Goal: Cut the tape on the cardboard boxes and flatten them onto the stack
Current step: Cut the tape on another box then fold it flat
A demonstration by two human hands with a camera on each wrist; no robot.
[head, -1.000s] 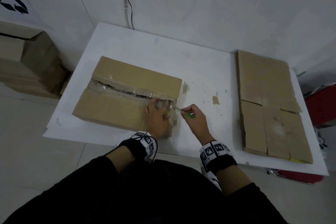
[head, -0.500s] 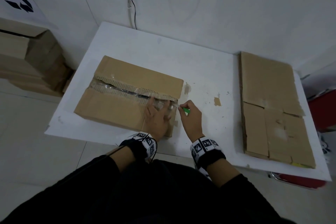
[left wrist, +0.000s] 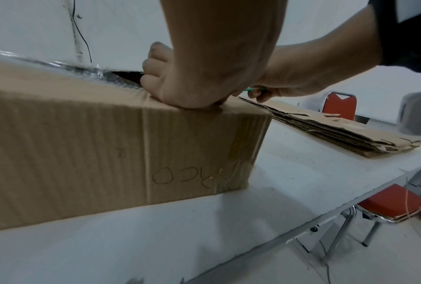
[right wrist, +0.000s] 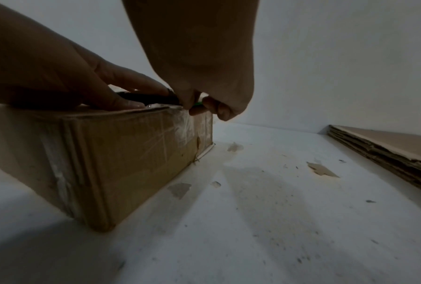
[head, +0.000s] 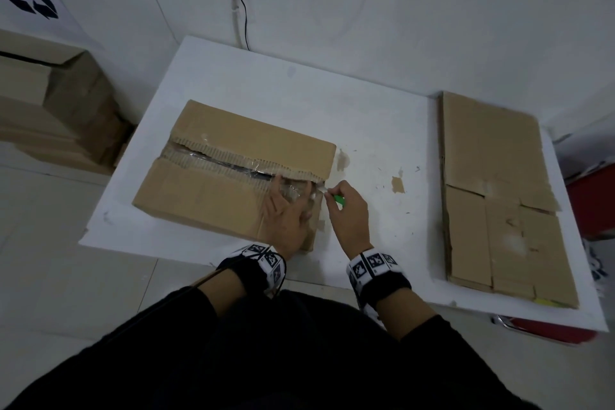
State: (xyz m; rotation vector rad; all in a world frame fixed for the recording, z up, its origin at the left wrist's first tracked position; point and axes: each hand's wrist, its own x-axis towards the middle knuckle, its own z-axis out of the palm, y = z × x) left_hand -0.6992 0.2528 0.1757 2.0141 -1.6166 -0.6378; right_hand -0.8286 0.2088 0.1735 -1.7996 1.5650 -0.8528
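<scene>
A brown cardboard box lies on the white table, its top seam covered with clear tape that is split along much of its length. My left hand presses flat on the box top near the right end of the seam, fingers spread. My right hand grips a green-handled cutter whose blade meets the seam at the box's right edge. In the wrist views the box shows taped corners. A stack of flattened cardboard lies at the table's right side.
Cardboard scraps and bits of tape litter the table between box and stack. More cardboard boxes stand on the floor to the left. A red chair stands past the table's right edge. A cable runs down the wall.
My right hand with the cutter has moved left, from the table beside the box up to the seam's right end. The left hand stays pressed on the box.
</scene>
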